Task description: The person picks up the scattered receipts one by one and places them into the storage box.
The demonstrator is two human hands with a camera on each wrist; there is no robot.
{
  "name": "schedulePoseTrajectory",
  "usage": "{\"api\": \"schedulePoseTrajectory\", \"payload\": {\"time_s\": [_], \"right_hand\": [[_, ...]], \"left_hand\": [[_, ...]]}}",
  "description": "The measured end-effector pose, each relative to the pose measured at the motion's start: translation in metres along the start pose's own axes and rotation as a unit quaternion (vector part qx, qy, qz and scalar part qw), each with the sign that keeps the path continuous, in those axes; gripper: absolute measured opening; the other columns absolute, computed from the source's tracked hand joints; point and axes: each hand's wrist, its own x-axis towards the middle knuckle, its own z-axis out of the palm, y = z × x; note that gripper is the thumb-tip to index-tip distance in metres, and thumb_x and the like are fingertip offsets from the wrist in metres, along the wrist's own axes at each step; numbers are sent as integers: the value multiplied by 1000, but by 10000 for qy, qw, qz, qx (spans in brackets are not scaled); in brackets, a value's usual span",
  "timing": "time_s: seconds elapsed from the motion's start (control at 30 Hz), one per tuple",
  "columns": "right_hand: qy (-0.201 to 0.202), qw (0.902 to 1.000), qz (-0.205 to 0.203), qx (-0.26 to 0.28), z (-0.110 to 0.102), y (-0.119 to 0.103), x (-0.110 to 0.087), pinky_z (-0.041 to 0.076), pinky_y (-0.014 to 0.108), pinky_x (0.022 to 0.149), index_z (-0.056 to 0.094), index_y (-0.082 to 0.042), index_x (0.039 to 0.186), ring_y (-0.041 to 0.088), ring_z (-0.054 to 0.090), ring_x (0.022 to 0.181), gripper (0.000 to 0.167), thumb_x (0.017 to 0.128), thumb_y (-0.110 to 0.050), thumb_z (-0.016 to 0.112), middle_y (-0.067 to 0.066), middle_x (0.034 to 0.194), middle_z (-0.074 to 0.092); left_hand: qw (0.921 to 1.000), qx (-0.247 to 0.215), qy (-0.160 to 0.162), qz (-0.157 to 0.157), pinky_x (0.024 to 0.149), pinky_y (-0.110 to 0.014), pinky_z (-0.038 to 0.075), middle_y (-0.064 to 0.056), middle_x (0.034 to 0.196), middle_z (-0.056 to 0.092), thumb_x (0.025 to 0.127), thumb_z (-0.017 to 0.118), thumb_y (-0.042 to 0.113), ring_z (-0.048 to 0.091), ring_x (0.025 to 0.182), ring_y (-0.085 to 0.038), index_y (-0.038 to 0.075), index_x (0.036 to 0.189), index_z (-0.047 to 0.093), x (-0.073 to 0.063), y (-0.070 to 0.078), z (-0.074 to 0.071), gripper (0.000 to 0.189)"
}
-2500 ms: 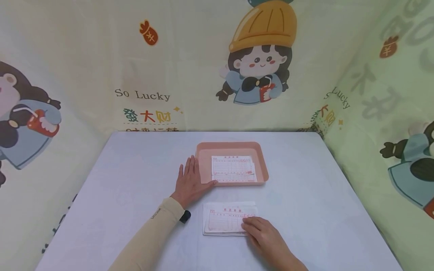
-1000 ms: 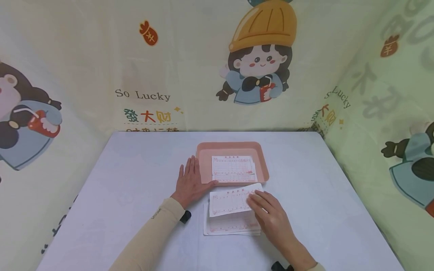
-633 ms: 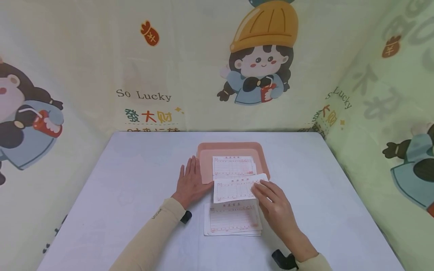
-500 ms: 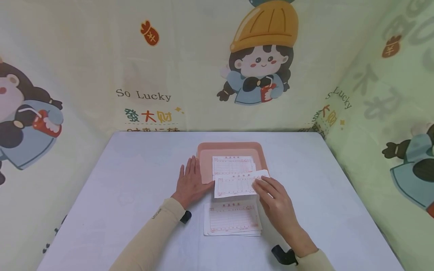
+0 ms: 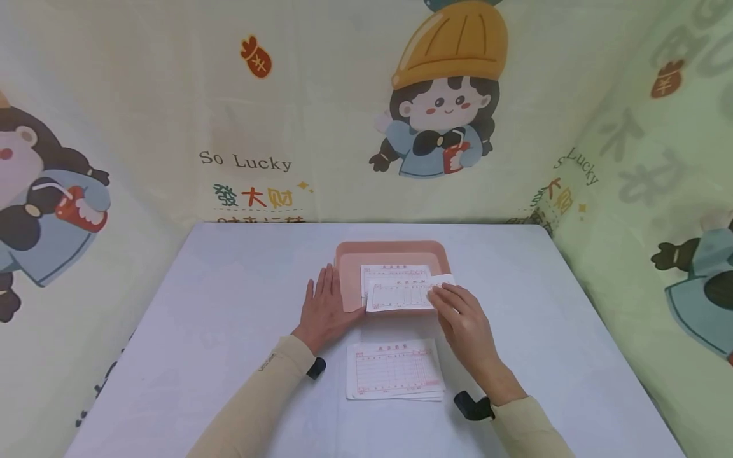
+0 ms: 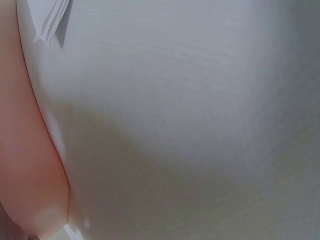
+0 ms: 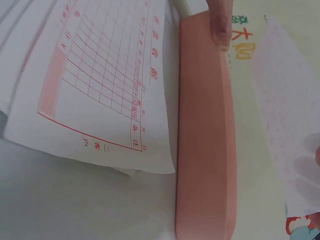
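A pink tray (image 5: 390,245) sits mid-table with printed slips (image 5: 395,271) lying in it. My right hand (image 5: 443,298) pinches one red-lined slip (image 5: 399,296) by its right end, low over the tray's front half. From the right wrist view this held slip (image 7: 290,125) shows from underneath beside the tray (image 7: 205,130). My left hand (image 5: 324,304) lies flat on the table against the tray's left side, thumb at its front corner. A stack of like slips (image 5: 395,375) rests on the table nearer to me and also fills the left of the right wrist view (image 7: 100,85).
The white table (image 5: 229,299) is walled by cartoon-print cloth (image 5: 258,127) at the back and both sides. The left wrist view is mostly bare table surface (image 6: 200,110). Black wrist straps (image 5: 471,406) sit on both arms.
My right hand lifted the top slip off the stack and carried it forward until it hangs over the tray. My left hand has stayed beside the tray.
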Motion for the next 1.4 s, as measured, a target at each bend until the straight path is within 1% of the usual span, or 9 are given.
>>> {"api": "schedulePoseTrajectory", "payload": {"time_s": [0.27,0.5,0.7,0.8,0.93,1.07,1.2,1.3,1.4], "right_hand": [[-115,9999,56,58,21,9,7,55,49,91,73,0,112,37,65,108,47,68,13,82,18,111,73],[-205,9997,165,15,36,16,14,54,50,92,74,1,110,38,66,107,41,71,13,80,19,111,73],[-381,9990,189,161,50,24,16,53,50,94,74,0,107,37,65,108,34,75,10,78,19,110,73],[-583,9978,275,177,54,28,16,53,48,96,74,0,107,37,65,111,32,77,9,77,19,112,72],[-1018,9931,543,186,57,30,16,51,46,100,73,0,110,37,63,116,31,80,7,75,19,117,70],[-1614,9829,849,239,58,30,14,50,47,102,72,0,113,36,62,118,27,86,1,72,18,119,70],[-2132,9698,1147,305,60,28,13,49,47,104,74,-2,112,33,63,116,22,92,-8,65,14,116,71],[-2285,9652,1216,367,62,29,12,49,46,103,75,-3,108,31,65,112,21,95,-13,63,12,112,73],[-2323,9648,1165,403,63,29,10,50,46,101,76,-3,105,30,66,109,21,96,-17,63,11,109,74]], "left_hand": [[10000,-17,31,51,122,-56,17,-23,164,18,84,48,78,16,153,-37,-5,156,17,-1,1,0,114],[9999,-58,44,80,123,-56,16,-23,164,17,84,51,78,15,154,-36,-5,156,18,-1,1,0,114],[9999,-111,50,98,122,-56,16,-24,164,17,84,53,76,16,154,-36,-5,156,18,-1,2,-1,114],[9999,-112,38,95,123,-55,16,-23,164,16,83,52,77,15,154,-36,-5,156,17,-1,3,-1,115],[9999,-107,74,100,123,-55,16,-23,164,17,83,52,77,16,154,-35,-4,156,17,-2,3,-1,115],[9999,-91,65,78,123,-55,17,-23,164,17,83,52,78,16,154,-35,-5,156,18,-2,2,-1,115],[10000,-70,8,50,123,-55,17,-23,164,16,84,51,78,15,154,-35,-4,156,17,-2,1,-1,115],[10000,-66,-8,35,123,-55,16,-22,164,16,84,51,77,15,154,-35,-4,156,17,-2,0,-1,114],[10000,-70,-6,20,123,-55,16,-23,164,16,84,51,77,15,154,-35,-4,156,17,-3,1,-1,114]]}}
